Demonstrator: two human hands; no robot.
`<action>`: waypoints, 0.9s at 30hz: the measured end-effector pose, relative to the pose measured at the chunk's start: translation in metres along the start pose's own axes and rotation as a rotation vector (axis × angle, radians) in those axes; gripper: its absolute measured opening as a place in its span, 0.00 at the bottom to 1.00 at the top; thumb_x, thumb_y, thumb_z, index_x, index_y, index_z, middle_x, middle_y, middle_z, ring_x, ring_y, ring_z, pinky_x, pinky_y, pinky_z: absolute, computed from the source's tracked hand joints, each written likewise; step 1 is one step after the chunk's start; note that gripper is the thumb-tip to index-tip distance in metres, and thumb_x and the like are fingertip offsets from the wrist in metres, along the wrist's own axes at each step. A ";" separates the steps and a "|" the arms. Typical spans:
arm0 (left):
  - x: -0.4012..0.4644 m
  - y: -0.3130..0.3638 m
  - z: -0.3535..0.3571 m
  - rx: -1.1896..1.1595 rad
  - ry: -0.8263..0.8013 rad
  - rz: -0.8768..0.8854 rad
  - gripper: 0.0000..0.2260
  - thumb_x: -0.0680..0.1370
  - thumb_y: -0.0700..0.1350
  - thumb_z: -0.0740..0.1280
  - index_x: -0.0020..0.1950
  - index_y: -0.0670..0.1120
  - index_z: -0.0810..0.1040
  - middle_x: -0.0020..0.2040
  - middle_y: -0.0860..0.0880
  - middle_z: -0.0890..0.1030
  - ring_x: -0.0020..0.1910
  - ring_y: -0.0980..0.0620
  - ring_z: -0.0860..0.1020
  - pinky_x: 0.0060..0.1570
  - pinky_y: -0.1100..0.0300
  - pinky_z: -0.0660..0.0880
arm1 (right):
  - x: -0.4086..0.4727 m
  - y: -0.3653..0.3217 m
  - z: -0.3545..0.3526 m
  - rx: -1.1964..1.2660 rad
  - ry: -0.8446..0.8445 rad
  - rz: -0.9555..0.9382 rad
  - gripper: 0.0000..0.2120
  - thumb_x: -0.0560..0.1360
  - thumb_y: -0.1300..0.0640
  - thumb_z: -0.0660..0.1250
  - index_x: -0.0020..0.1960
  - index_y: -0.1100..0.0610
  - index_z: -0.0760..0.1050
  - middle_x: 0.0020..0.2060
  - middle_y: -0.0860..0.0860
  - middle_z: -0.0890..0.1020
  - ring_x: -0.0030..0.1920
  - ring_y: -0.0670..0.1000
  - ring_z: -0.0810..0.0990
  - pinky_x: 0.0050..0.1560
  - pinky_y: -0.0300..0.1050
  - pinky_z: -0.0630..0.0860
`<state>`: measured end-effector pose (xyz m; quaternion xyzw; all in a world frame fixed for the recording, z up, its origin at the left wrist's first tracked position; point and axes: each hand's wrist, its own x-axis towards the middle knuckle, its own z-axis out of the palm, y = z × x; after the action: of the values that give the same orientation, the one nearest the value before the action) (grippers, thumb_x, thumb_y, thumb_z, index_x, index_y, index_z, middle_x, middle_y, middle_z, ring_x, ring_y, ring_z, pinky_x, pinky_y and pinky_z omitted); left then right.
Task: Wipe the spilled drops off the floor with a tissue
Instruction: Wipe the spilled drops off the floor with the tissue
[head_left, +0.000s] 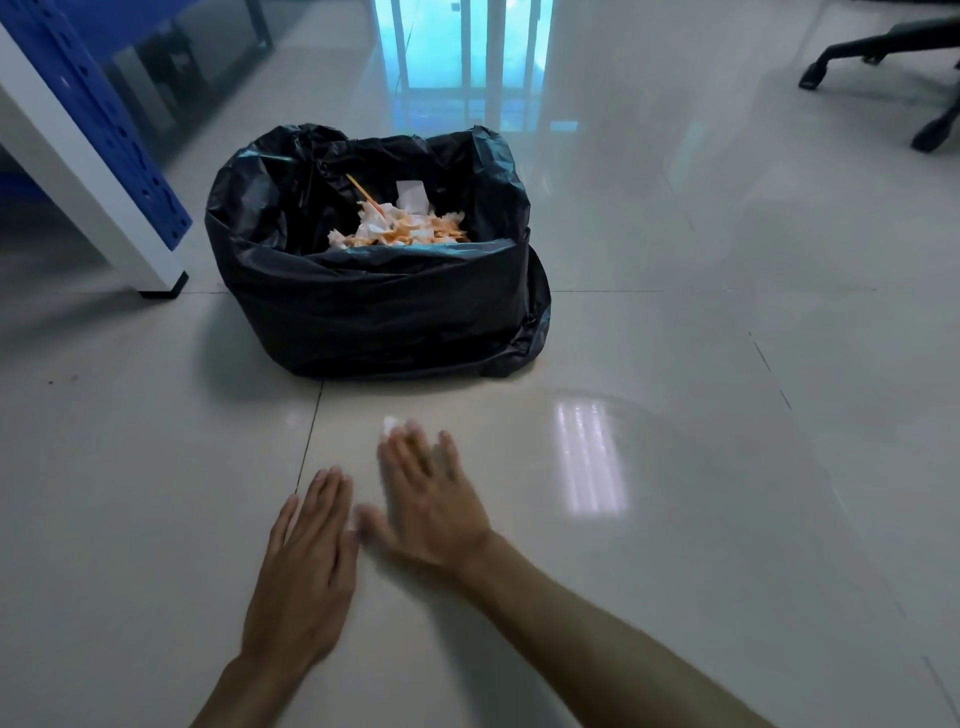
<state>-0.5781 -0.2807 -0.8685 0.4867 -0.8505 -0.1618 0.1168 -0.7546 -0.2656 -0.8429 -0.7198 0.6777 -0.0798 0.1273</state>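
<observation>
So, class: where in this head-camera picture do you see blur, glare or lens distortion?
Head view: the right hand is motion-blurred over a tissue; the left hand is sharper; window glare streaks the floor; the wide lens makes the table leg lean.

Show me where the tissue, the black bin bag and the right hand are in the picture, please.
tissue (388, 423), head view: the white bit showing past the fingertips.
black bin bag (395, 306), head view: its front wall.
right hand (426, 493), head view: the back of the hand, flat and blurred.
</observation>
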 end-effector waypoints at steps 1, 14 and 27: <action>0.000 -0.002 0.001 0.002 -0.004 0.008 0.27 0.82 0.57 0.38 0.80 0.49 0.52 0.81 0.55 0.54 0.79 0.63 0.48 0.78 0.55 0.46 | -0.008 -0.012 0.005 0.010 -0.010 -0.035 0.39 0.79 0.37 0.38 0.80 0.63 0.50 0.80 0.60 0.52 0.80 0.56 0.44 0.76 0.59 0.34; -0.005 0.003 0.001 0.003 -0.010 -0.014 0.28 0.81 0.58 0.38 0.80 0.50 0.49 0.81 0.56 0.50 0.78 0.65 0.45 0.78 0.55 0.46 | -0.174 0.187 -0.060 -0.275 -0.072 0.462 0.44 0.76 0.31 0.27 0.77 0.52 0.62 0.76 0.52 0.67 0.78 0.58 0.57 0.73 0.60 0.47; -0.001 0.003 0.002 0.037 0.021 0.003 0.28 0.80 0.56 0.39 0.80 0.49 0.50 0.80 0.55 0.52 0.79 0.63 0.47 0.78 0.59 0.43 | -0.038 0.128 -0.047 -0.019 -0.058 0.440 0.43 0.78 0.29 0.41 0.81 0.58 0.44 0.81 0.55 0.45 0.79 0.58 0.37 0.76 0.62 0.35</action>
<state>-0.5804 -0.2778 -0.8697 0.4891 -0.8527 -0.1409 0.1171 -0.8927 -0.2376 -0.8333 -0.5577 0.8152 -0.0230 0.1542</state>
